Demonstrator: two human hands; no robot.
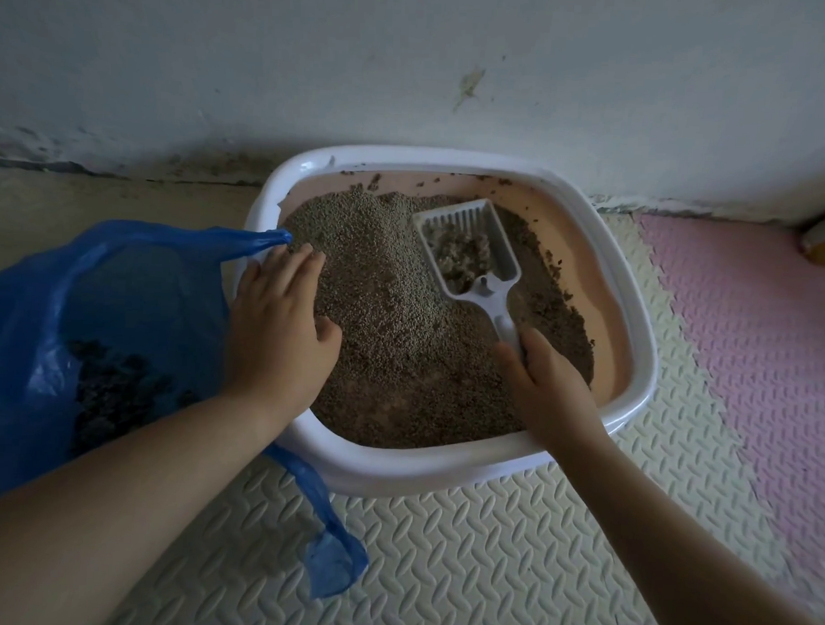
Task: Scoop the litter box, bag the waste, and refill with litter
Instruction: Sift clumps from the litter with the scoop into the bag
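R hand (546,384) grips loaded scoop (500,250); L hand (279,321) flat on litter (397,302) by litter box (442,472) rim. Scooping step, I'd say; next: level carry into blue bag (121,292).

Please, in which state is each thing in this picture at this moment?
litter box: uncovered, litter heaped toward its back left.
scoop: inside the box, loaded with clumps.
blue bag: open beside the box, dark waste inside.
left hand: flat on the litter, fingers straight.
right hand: grips the scoop handle.
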